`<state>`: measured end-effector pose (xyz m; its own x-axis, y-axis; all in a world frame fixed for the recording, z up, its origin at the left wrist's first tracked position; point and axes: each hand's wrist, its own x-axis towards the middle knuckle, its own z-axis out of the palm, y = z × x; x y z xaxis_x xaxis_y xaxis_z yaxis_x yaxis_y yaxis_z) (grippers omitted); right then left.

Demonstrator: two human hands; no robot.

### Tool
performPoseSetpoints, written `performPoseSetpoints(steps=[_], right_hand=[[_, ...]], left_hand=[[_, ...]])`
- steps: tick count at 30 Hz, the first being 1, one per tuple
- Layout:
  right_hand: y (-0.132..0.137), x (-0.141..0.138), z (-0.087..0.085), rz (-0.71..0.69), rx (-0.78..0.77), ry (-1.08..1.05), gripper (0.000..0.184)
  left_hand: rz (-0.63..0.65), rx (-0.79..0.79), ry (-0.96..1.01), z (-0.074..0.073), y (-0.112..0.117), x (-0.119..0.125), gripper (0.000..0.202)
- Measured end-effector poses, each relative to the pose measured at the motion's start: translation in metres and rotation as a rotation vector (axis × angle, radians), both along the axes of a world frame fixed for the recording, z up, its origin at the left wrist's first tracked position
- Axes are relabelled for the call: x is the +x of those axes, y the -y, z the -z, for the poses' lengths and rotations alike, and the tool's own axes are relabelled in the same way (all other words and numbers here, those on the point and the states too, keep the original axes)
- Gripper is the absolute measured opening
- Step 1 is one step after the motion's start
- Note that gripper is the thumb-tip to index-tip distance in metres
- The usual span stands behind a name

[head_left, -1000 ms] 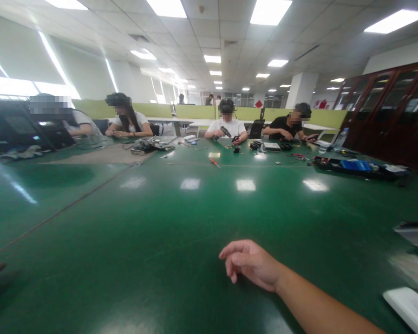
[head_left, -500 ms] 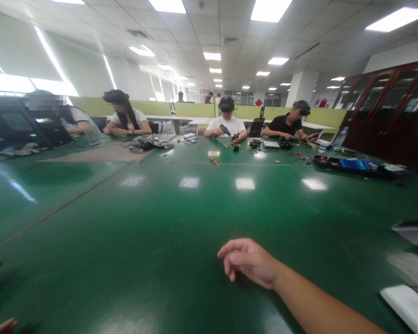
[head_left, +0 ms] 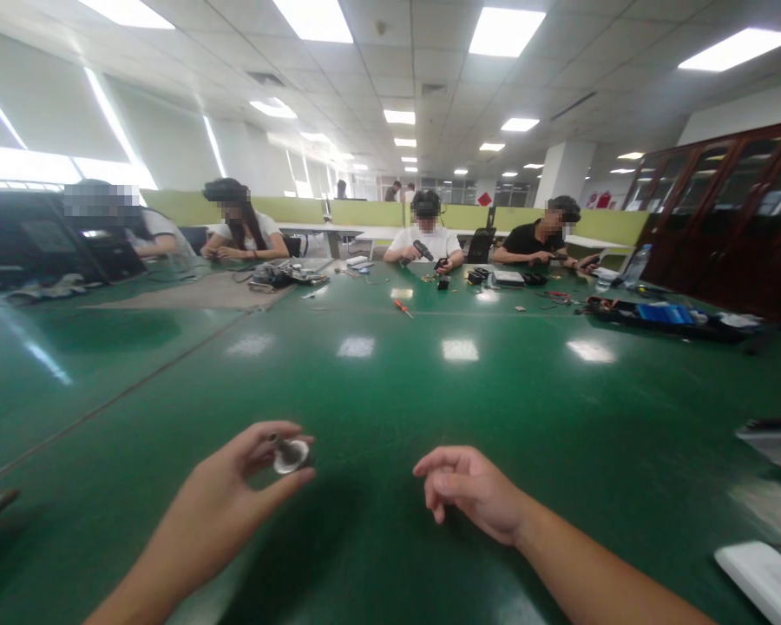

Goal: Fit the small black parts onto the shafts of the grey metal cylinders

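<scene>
Between the thumb and fingers of my left hand is a small silvery metal part with a round flange and a short stem; its exact kind does not show. The hand is held over the green table, casting a shadow below. To the right, my right hand hovers over or rests on the tabletop, I cannot tell which. Its fingers are loosely bent and a little apart, with nothing in them. A gap of bare tabletop separates the two hands.
A white power strip or box lies at the lower right, below a dark grey object. An orange-handled screwdriver lies farther off. Across the table, several people work; one holds a drill. A tool tray is at right.
My left hand has come up from the lower left corner into view, bringing the metal part with it. My right hand has hardly moved. The view has tilted slightly.
</scene>
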<state>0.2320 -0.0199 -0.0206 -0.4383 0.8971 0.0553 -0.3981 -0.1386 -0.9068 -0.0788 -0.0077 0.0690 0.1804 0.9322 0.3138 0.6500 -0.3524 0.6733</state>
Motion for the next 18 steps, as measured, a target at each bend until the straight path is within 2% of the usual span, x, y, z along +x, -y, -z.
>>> performPoseSetpoints(steps=[3,6,9,12,14,18], right_hand=[[-0.005,0.005,-0.002,0.224,0.080,0.106,0.038],[-0.010,0.007,-0.001,0.405,0.122,0.243,0.042],[-0.012,0.004,0.003,0.462,0.164,0.405,0.048],[-0.009,-0.001,0.006,0.460,0.232,0.541,0.050],[-0.005,-0.004,0.005,0.456,0.287,0.647,0.051],[-0.001,-0.006,0.002,0.451,0.360,0.747,0.047]], left_hand=[[0.252,-0.130,0.104,0.003,-0.022,0.057,0.031],[0.367,-0.137,0.073,0.019,-0.032,0.093,0.029],[0.445,-0.077,-0.011,0.041,-0.033,0.102,0.031],[0.454,-0.070,-0.003,0.057,-0.031,0.099,0.041],[0.427,-0.084,0.015,0.062,-0.030,0.098,0.039],[0.418,-0.046,0.008,0.063,-0.030,0.100,0.020]])
